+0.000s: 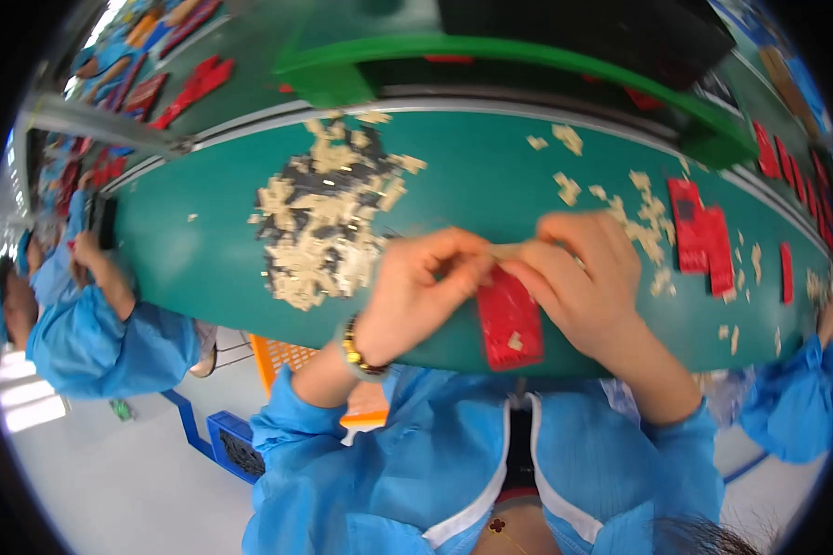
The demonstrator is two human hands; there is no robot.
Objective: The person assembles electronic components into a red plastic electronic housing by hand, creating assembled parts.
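Note:
My left hand [424, 289], with a gold watch or bracelet on its wrist, and my right hand [587, 279] meet over the near edge of the table. Their fingertips pinch a small beige strip [503, 251] between them; motion blur softens its outline. Just below the fingers lies a flat red packet [507, 319], its upper end partly hidden by my hands. One small beige piece [515, 341] rests on its lower part. Left of my left hand is a heap of beige pieces [310, 268] mixed with dark bits.
More beige pieces [646, 222] are scattered right of my right hand, beside red packets [699, 231]. A green shelf frame [518, 51] spans the far side of the green table [472, 166]. An orange crate [278, 356] stands below at left. Blue-sleeved people [111, 342] sit on both sides.

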